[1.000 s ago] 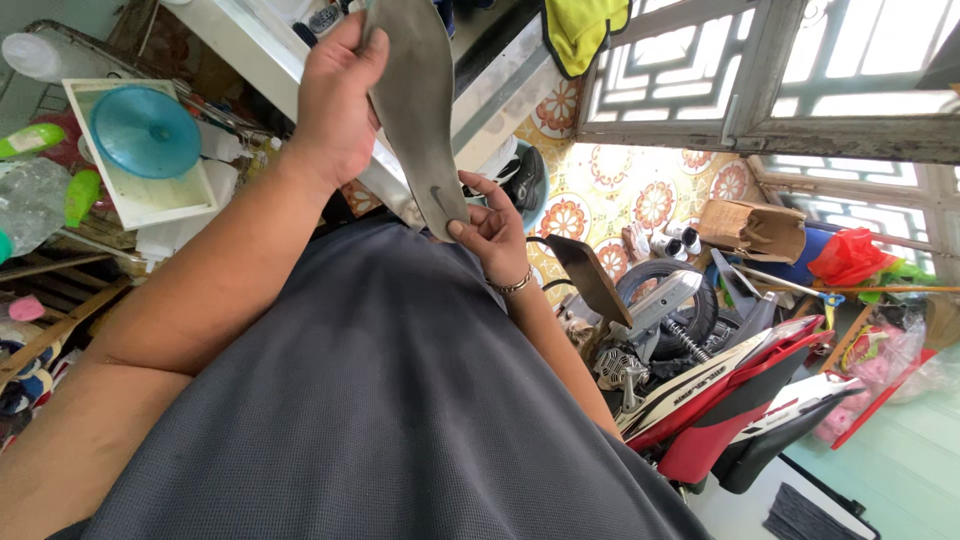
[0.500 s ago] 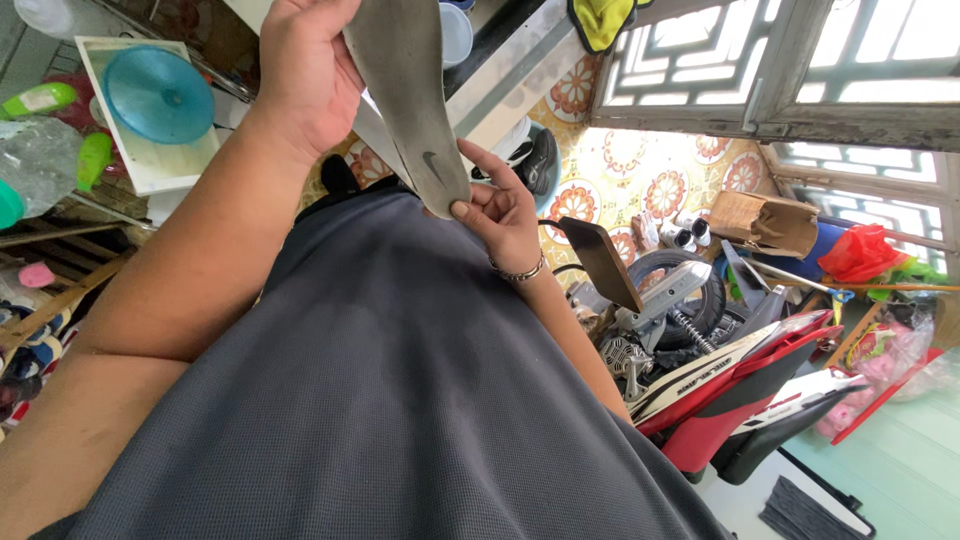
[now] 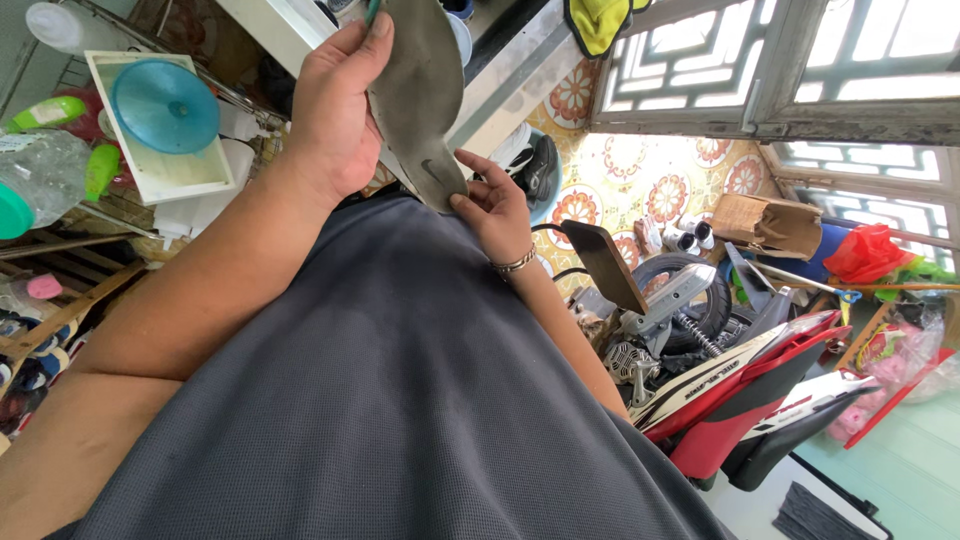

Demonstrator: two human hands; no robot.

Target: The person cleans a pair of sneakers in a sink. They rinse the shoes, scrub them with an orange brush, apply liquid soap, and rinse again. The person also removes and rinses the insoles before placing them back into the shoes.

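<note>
Grey insole [image 3: 425, 95] pinched at both edges: left hand [image 3: 335, 120] grasping high, right hand [image 3: 495, 205] low.

Matt grey insole [image 3: 425, 95] — felt-like cloth

A flat grey insole [image 3: 420, 100], dull and worn, held up on edge in front of the grey shirt, its narrower rounded end pointing down, upper end cut off by the frame

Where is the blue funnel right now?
In the head view the blue funnel sits at upper left in a white tray, just left of the left hand holding the grey insole.
</note>
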